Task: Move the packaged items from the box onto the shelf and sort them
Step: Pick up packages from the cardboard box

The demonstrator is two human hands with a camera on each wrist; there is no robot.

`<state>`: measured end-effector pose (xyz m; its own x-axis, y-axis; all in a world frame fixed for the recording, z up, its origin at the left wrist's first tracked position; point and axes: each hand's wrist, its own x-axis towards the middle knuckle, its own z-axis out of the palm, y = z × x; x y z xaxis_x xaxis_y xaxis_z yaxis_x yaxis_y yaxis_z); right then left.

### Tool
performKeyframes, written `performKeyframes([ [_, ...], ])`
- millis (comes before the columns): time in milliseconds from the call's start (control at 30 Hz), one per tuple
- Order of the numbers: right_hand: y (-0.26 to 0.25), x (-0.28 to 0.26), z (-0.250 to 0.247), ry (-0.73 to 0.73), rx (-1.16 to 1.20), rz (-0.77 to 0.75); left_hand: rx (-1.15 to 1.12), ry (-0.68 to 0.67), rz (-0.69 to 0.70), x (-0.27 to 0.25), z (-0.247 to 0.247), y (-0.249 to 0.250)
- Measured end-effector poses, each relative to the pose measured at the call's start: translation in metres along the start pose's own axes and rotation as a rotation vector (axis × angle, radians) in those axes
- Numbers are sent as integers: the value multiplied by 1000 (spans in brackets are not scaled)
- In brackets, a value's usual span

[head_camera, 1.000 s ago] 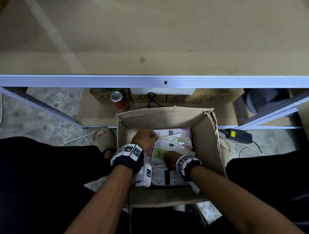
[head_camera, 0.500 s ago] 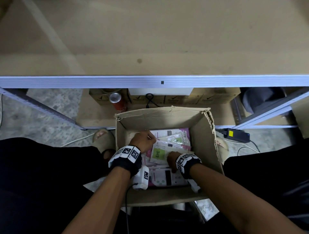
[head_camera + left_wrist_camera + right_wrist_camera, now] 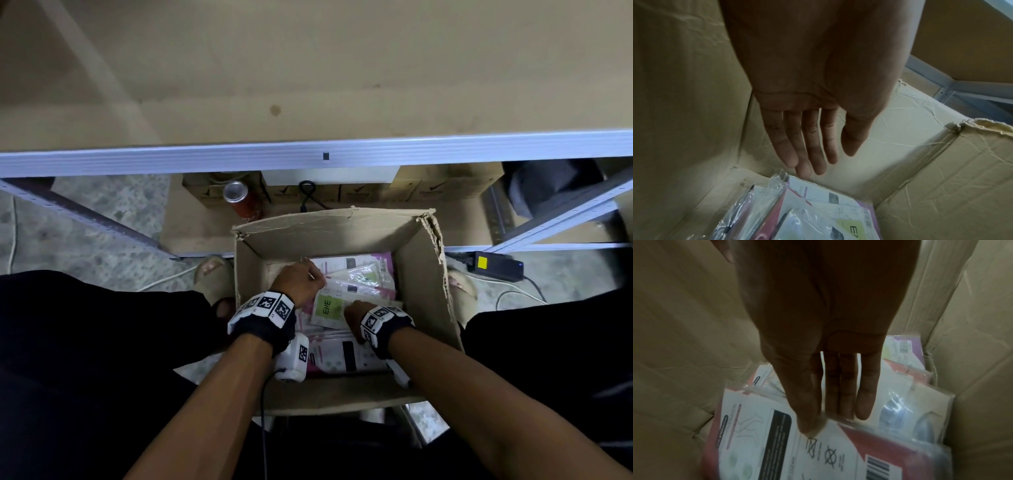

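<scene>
An open cardboard box (image 3: 423, 281) stands on the floor between my legs, holding several flat plastic-wrapped packs, white, pink and one with a green label (image 3: 327, 306). My left hand (image 3: 299, 281) is inside at the far left, with straight fingers (image 3: 803, 172) just touching the far edge of the packs (image 3: 818, 203). Nearer me, my right hand (image 3: 354, 310) lies on the pile with straight fingers, its thumb (image 3: 809, 426) pressing a white and red pack (image 3: 777, 443). The bare brown shelf board (image 3: 308, 85) runs across above the box.
The shelf's pale metal front rail (image 3: 205, 158) crosses the view, with slanted uprights at both sides. On the lower level behind the box stand a red can (image 3: 239, 202) and small brown cartons (image 3: 359, 193). A black power adapter (image 3: 496, 266) and cables lie on the floor at right.
Hardly anything differs: both hands stay among the packs in the box, and the view has shifted slightly.
</scene>
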<state>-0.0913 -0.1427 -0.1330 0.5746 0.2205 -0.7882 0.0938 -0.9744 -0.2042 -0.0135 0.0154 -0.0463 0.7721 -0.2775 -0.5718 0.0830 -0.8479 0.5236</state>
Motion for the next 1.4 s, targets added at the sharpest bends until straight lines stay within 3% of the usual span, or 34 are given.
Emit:
performKeyframes([
  [500, 1, -3, 3, -35, -4, 0, 10, -14, 4, 3, 6, 6],
  [700, 21, -18, -17, 73, 80, 25, 177, -85, -11, 11, 18, 10],
  [900, 28, -35, -56, 132, 34, 119, 246, 77, -113, 21, 19, -8],
  [1033, 24, -52, -90, 182, 22, 161, 174, 217, -210, 22, 21, -11],
  [1233, 7, -86, -136, 296, -60, 231, 210, 40, -196, 21, 37, -20],
  [1400, -8, -120, -160, 519, -166, 145, 330, -181, -38, 16, 70, -11],
])
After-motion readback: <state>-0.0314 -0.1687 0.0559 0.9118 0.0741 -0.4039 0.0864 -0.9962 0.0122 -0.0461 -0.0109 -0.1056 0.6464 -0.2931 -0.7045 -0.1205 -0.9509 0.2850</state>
